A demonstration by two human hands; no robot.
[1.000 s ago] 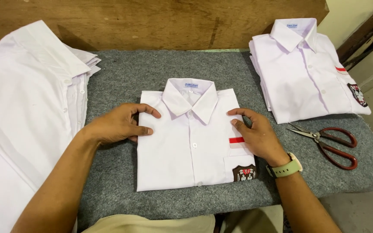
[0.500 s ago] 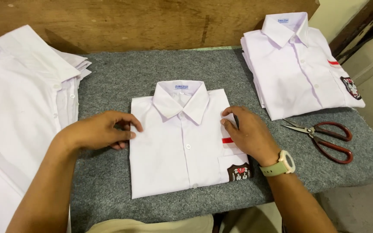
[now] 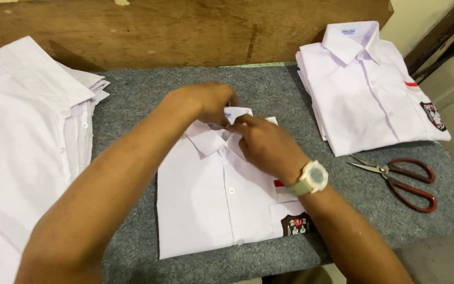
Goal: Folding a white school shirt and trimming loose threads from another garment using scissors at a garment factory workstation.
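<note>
Fingers of left hand (image 3: 203, 102) and right hand (image 3: 269, 147) pinched narrow on collar (image 3: 214, 138) of folded white shirt (image 3: 211, 210), mid-desk (image 3: 132, 94); hard tug probably creases collar or skews fold.

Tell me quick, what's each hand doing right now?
Left hand: fingers curled at the collar of the folded shirt, apparently pinching it.
Right hand: fingers closed on the same collar, at its front.
</note>
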